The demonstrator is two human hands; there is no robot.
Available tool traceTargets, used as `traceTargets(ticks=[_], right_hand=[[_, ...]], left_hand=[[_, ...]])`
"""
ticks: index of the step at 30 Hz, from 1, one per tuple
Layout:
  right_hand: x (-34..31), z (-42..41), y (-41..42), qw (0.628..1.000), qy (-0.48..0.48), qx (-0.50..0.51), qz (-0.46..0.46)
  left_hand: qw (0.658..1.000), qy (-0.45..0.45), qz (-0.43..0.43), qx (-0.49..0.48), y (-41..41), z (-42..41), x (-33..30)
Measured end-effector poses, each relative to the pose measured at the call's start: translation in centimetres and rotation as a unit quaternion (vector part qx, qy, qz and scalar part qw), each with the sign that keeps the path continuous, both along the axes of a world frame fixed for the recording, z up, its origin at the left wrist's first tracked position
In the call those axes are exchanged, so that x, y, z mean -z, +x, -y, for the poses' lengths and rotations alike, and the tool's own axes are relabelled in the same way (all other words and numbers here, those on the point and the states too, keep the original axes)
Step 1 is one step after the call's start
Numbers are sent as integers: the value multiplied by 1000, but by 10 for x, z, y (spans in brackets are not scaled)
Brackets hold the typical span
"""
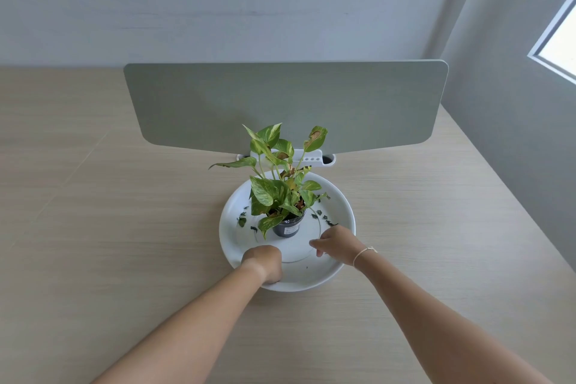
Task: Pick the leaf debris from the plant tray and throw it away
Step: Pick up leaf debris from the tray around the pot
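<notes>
While small dark green leaf scraps (pixel 324 217) lie torn and curled on the round white tray (pixel 339 206), more bits (pixel 242 219) sit left of the dark pot (pixel 286 227). Its plant (pixel 274 178) has glossy, yellow-streaked leaves, some browned. On the smooth rim, the left hand (pixel 263 262) rests with fingers curled under; whether they hold anything I cannot tell. Hovering over the tray, the right hand (pixel 335 241) has fingers bent downward, loosely together. Beneath lies a pale wood-grain table (pixel 124 227).
</notes>
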State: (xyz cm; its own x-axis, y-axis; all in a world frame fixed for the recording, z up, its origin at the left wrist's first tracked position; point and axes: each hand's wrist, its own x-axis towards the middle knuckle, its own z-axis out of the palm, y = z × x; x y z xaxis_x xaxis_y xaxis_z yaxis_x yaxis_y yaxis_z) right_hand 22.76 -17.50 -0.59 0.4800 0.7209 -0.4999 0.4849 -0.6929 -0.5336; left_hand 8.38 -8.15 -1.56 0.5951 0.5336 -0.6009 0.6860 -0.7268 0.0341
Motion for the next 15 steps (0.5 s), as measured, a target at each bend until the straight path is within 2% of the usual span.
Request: traceTargets(ticks=[9,13,15], right_hand=[[-3,2,0,1000,2,7,-1],[-6,3,2,1000,10,13,-1],[-7,5,4,1000,15,17,-3]], left_hand=[[1000,-16,11,17,1,-2,-2],[999,-31,21,-6,0,-3,-2],[996,-66,40,-44,1,-7,-1]])
